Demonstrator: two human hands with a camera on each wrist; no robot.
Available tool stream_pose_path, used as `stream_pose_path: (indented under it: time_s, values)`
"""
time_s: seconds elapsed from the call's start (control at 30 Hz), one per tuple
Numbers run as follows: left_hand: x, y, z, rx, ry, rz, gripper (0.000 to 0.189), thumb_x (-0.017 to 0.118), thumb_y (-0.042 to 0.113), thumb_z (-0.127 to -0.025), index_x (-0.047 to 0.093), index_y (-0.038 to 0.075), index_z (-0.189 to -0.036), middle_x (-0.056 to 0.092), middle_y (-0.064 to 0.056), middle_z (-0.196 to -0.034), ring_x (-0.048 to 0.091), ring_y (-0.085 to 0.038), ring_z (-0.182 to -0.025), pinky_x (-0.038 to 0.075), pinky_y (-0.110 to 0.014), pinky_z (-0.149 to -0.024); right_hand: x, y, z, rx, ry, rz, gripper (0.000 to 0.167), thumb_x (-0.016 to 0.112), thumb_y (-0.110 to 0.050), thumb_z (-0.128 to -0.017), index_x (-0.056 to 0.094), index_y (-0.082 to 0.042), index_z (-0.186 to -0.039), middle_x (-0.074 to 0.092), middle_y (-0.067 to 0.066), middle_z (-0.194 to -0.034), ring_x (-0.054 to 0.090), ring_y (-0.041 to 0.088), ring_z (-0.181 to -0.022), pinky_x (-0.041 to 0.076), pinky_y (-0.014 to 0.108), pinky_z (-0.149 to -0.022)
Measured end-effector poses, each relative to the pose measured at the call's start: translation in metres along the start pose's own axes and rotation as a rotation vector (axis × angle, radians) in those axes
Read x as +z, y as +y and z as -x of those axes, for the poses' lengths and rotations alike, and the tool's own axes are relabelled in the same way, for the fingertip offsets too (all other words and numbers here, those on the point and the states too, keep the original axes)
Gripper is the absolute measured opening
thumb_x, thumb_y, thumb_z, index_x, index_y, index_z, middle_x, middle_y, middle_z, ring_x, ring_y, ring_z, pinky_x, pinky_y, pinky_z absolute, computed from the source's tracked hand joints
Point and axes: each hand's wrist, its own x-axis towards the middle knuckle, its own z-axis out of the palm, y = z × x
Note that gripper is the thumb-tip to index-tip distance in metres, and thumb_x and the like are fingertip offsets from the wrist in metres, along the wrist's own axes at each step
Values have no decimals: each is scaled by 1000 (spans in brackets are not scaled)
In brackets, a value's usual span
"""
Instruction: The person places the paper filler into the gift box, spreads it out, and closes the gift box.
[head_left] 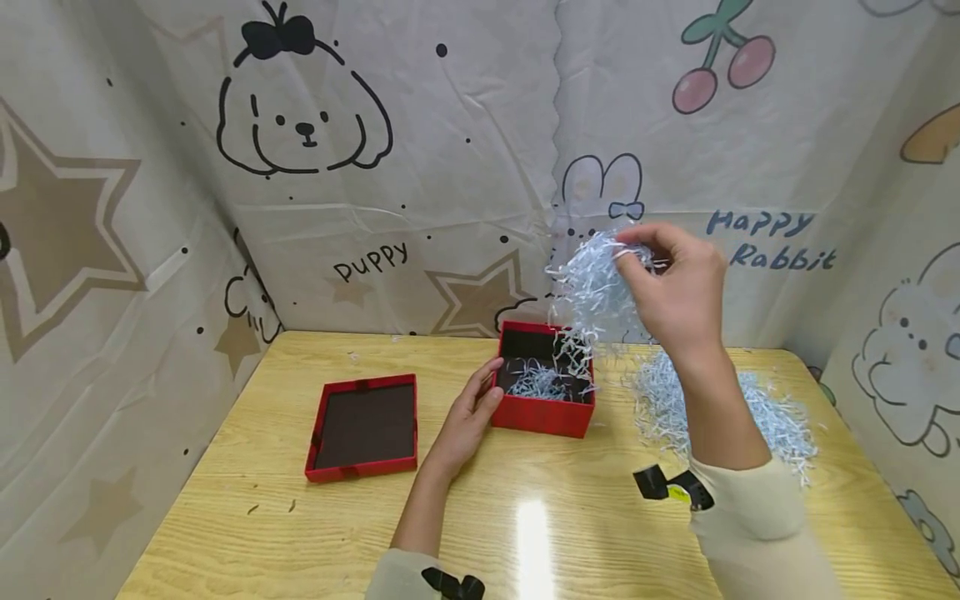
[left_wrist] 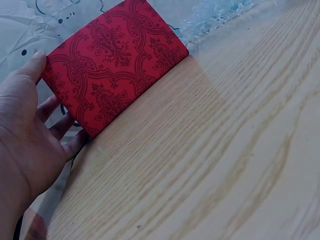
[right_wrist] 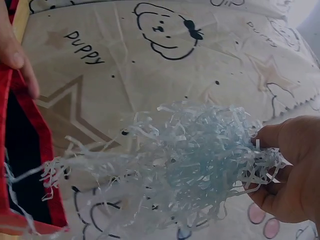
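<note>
Your right hand (head_left: pixel 678 287) pinches a loose clump of pale blue shredded paper (head_left: pixel 600 279) between thumb and fingers, high above the table (head_left: pixel 465 533). The clump spreads out to the left of that grip and trails downward, its lowest strands dangling over the right side of the open red box (head_left: pixel 543 415). Expect it to weigh next to nothing, soft and springy, with strands that tangle and shed (the thin ones at the bottom look ready to drop). Take it deep in the middle of the bundle rather than by the fringe, and squeeze lightly, since pressing hard would likely only crumple it.

Below and left of the grip, a smaller nest of strands (head_left: pixel 538 383) lies inside the box. Your left hand (head_left: pixel 468 421) rests along the box's left wall, fingers extended, not wrapped round it. The box looks like stiff card, light enough to slide if bumped. Below the grip and a little to its right, a pile of the same shreds (head_left: pixel 772 417) covers the tabletop; far left lies the shallow red lid (head_left: pixel 363 425), dark inside facing up.
</note>
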Motion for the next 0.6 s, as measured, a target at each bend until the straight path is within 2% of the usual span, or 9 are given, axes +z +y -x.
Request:
stream_pose_path:
  time_s: [0.23,0.43,0.6]
  values:
    - [0,-1,-3,30,-16,30,51,51,17,-113,40,15,-163,36,-22,-167,31,-40,-156,29,-50,-126,30,19,10,-19,-99,-22,15,72,1,-94,80,-2,-107,79,11,-107,67,12,-85,52,12,-70]
    - [0,1,-1,21,-8,4,50,52,19,-113,42,19,-162,38,-12,-168,30,-33,-158,29,-48,-127,53,42,25,0,-169,-15,14,73,1,-93,80,-3,-105,79,12,-106,68,19,-86,48,13,-67]
    - [-1,0,-1,23,1,-25,50,53,18,-113,44,22,-161,37,-7,-168,30,-29,-158,28,-49,-127,69,61,38,11,-229,32,14,74,-1,-93,80,-4,-105,79,12,-107,70,22,-89,50,22,-71]
